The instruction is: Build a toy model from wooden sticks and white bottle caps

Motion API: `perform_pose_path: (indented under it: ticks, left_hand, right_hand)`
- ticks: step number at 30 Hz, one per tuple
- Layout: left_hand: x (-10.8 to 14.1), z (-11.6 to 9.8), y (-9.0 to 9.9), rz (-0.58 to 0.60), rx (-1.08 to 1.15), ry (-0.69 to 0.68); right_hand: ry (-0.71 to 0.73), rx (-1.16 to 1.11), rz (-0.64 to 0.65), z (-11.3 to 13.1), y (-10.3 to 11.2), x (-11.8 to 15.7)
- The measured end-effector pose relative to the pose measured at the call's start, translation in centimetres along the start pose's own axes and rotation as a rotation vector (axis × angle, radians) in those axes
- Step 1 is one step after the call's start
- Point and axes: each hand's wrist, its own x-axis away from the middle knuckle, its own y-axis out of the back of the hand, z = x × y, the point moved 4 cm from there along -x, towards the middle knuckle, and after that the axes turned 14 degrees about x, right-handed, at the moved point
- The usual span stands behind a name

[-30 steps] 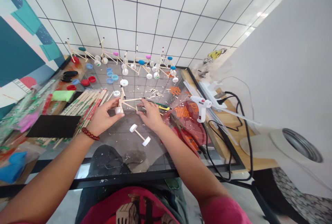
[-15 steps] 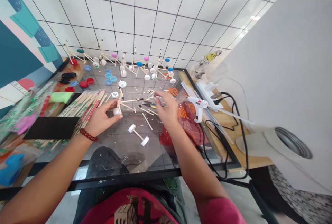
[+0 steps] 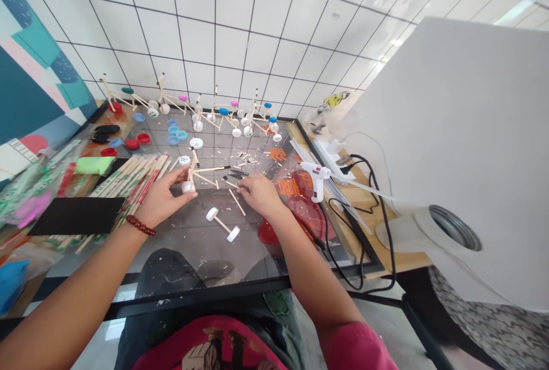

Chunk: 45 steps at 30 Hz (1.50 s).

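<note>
My left hand (image 3: 165, 198) pinches a small tricycle-like frame (image 3: 206, 171) of wooden sticks, gripping it near its white bottle-cap wheel (image 3: 187, 187). One stick of this frame points right and ends in a black tip. My right hand (image 3: 259, 194) is low over the glass tabletop, its fingertips closed at the end of a short dark-tipped wooden stick (image 3: 231, 182). Just beyond those fingers lies a pair of dark-handled cutters (image 3: 238, 174), partly hidden. A loose stick (image 3: 237, 202) is beside my right hand. Nearer me lies an axle with two white cap wheels (image 3: 223, 225).
Finished stick tricycles (image 3: 223, 111) line the back edge. Blue caps (image 3: 173, 140) and red caps (image 3: 132, 143) lie at left, near bundled sticks (image 3: 137, 181) and a black sheet (image 3: 77, 215). A white glue gun (image 3: 316, 178) with a black cord (image 3: 388, 227) stands right.
My right hand has come down and toward me, and its raised, parted fingers have closed at the short stick. My left hand keeps its hold on the frame. The view has shifted slightly.
</note>
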Motion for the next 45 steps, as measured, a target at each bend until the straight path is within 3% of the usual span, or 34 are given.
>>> perform_pose_path:
  ticks: [5,11,17,23,27,34,45]
  left_hand:
    - [-0.1,0.3,0.0,-0.003,0.025,-0.004]
    - [-0.1,-0.1,-0.2,-0.038,0.061,-0.025]
    - [0.0,-0.7,-0.3,-0.043,0.065,-0.018]
    - [0.0,-0.9,-0.4,-0.060,0.075,-0.018]
    - [0.0,-1.0,-0.4,-0.053,0.082,-0.017]
    - [0.0,-0.8,-0.4,-0.027,0.064,-0.007]
    - [0.0,-1.1,-0.5,-0.033,0.083,0.009]
  right_hand:
    - [-0.016,-0.027,-0.056,0.0,-0.5,-0.6]
    - [-0.120,-0.404,-0.117,-0.4,-1.2,-1.0]
    - [-0.204,-0.806,-0.067,0.6,-2.8,-2.0]
    - [-0.284,-1.006,0.003,1.9,-3.4,-2.3]
    - [-0.302,-1.068,0.011,2.4,-3.4,-2.2]
    - [-0.308,-1.064,-0.083,2.5,-3.4,-2.4]
    - [-0.290,-1.071,-0.088,2.6,-3.8,-2.5]
